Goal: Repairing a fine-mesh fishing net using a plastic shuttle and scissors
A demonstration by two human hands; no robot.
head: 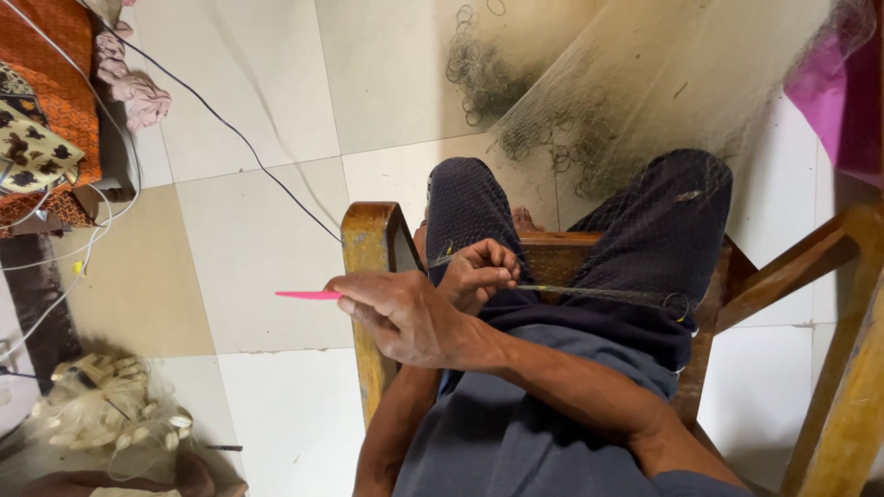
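Grey shirt and two bare forearms fill the near edge; person seated on a wooden chair (368,241), knees pointing away. Right hand (410,317) crosses in front, closed around a pink netting needle (308,294) whose tip points left over the tiled floor (258,230). Left hand (479,271) sits just beyond it, fingers pinched shut on the edge cord of a fine fishing net (645,101); hands touching or nearly so, cannot tell which. Cord runs taut to the right across the lap to a small ring (679,302).

Judgement: good work here means keeping that cord tight and the pinch close to the needle, so each mesh stays even.

Net drapes over both knees and spreads far right across the floor, with its rings bunched there. Open tile lies left of the chair, so the needle has swing room. Black cable (230,124) crosses far left; pale net heap with floats (101,414) near left. Chair arm and second wooden frame (829,368) crowd the right.
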